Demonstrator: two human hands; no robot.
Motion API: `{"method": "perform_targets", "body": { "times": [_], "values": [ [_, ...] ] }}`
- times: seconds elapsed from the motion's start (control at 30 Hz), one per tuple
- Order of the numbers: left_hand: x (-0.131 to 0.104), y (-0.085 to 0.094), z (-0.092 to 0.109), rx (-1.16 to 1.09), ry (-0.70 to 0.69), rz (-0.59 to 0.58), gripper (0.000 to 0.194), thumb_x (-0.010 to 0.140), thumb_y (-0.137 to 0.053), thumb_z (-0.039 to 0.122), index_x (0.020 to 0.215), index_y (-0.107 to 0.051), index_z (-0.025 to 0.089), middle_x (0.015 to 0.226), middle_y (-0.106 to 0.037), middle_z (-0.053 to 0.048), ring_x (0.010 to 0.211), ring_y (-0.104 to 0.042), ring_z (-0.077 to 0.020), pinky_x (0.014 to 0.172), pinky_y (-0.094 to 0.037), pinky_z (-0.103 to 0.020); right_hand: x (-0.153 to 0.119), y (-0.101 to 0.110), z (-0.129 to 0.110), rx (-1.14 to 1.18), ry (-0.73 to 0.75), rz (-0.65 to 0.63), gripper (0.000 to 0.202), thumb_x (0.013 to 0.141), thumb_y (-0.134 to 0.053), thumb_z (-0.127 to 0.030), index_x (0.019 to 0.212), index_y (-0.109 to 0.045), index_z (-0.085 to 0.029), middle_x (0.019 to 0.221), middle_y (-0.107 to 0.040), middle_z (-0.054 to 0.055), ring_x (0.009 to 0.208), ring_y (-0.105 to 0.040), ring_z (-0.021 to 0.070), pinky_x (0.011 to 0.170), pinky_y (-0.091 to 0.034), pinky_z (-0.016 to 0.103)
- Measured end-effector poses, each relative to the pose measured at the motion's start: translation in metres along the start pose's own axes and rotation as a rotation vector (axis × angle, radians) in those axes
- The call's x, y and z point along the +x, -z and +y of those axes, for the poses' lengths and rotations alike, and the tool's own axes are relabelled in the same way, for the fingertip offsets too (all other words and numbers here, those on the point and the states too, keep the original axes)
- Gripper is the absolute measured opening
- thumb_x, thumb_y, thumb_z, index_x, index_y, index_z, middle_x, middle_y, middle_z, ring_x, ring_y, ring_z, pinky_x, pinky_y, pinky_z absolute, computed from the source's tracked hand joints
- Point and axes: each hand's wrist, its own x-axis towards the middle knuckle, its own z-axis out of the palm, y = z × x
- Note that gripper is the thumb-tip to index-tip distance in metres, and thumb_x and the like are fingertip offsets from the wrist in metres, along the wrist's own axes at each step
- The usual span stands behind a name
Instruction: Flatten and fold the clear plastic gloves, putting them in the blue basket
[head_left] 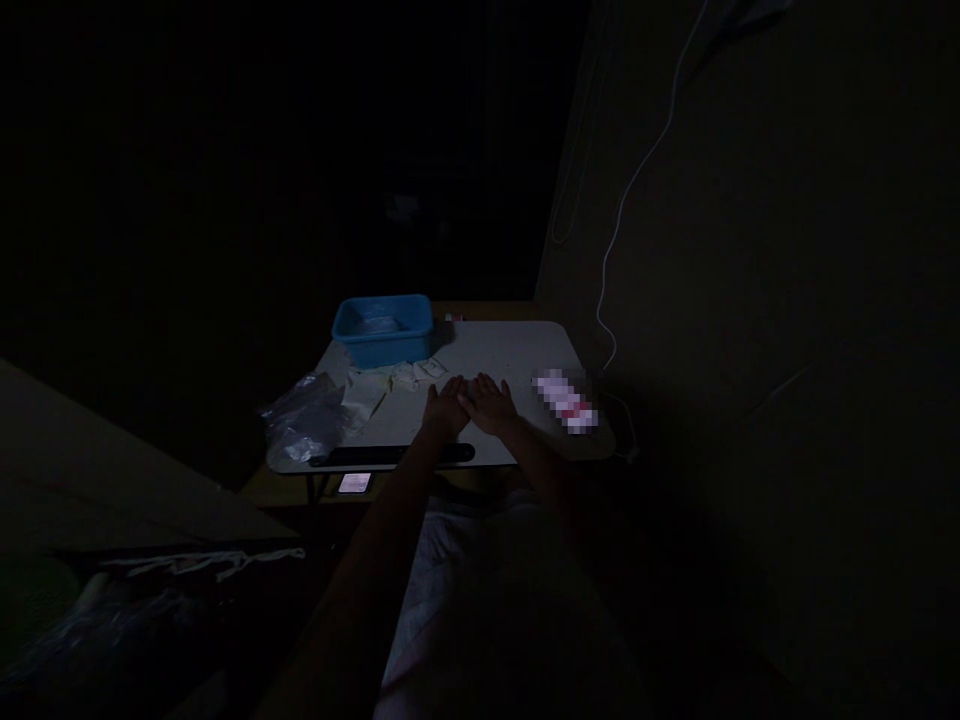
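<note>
Head view shows the left hand (447,410) and right hand (489,406) open with fingers extended, side by side at the white tabletop (510,345). Crumpled white paper (429,368) lies near the left hand, before a blue basin (390,350); a black strip (367,456) lines the near edge.

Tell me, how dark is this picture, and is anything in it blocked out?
Head view: very dim, mostly black toward the edges; head view: left hand and right hand look shadowy against the paler table; head view: coarse square blocks hide details of a bright object on the right.
</note>
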Motion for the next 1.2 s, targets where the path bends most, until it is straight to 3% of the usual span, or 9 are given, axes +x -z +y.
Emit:
{"method": "perform_targets", "body": {
  "times": [0.37,0.57,1.0,1.2],
  "values": [
    [-0.0011,-0.0006,-0.0004,-0.030,-0.009,0.037,0.052,0.087,-0.018,0.027,0.136,-0.028,0.012,0.145,-0.025,-0.008,0.133,-0.022,-0.0183,0.105,-0.018,-0.050,-0.0027,-0.0007,-0.0010,0.010,-0.041,0.068,0.068,0.089,-0.006,-0.049,0.136,-0.030,-0.006,0.144,-0.026,0.014,0.134,-0.017,0.0221,0.107,-0.008,0.048],
    [-0.0010,0.0011,0.0001,-0.026,-0.004,0.015,0.052,0.087,-0.018,0.026,0.137,-0.027,0.015,0.145,-0.024,-0.008,0.133,-0.021,-0.0187,0.105,-0.019,-0.049,-0.0009,0.0002,-0.0014,0.013,-0.056,0.010,0.068,0.089,-0.006,-0.050,0.137,-0.027,-0.008,0.145,-0.023,0.013,0.135,-0.013,0.0208,0.107,-0.007,0.049],
    [0.0000,-0.0004,0.0002,-0.040,-0.002,0.025,0.052,0.088,-0.016,0.027,0.136,-0.027,0.012,0.145,-0.024,-0.010,0.134,-0.020,-0.0188,0.105,-0.017,-0.050,-0.0009,-0.0001,-0.0013,0.026,-0.117,0.013,0.070,0.088,-0.003,-0.050,0.137,-0.026,-0.005,0.145,-0.021,0.015,0.135,-0.011,0.0223,0.107,-0.004,0.049],
    [0.0002,0.0009,0.0003,-0.030,0.006,-0.001,0.052,0.088,-0.017,0.028,0.137,-0.026,0.016,0.146,-0.023,-0.008,0.134,-0.019,-0.0190,0.106,-0.018,-0.048,-0.0006,0.0000,-0.0018,0.022,-0.118,0.014,0.071,0.088,-0.002,-0.050,0.137,-0.025,-0.005,0.145,-0.020,0.015,0.135,-0.011,0.0225,0.106,-0.003,0.050]
  ]
}}
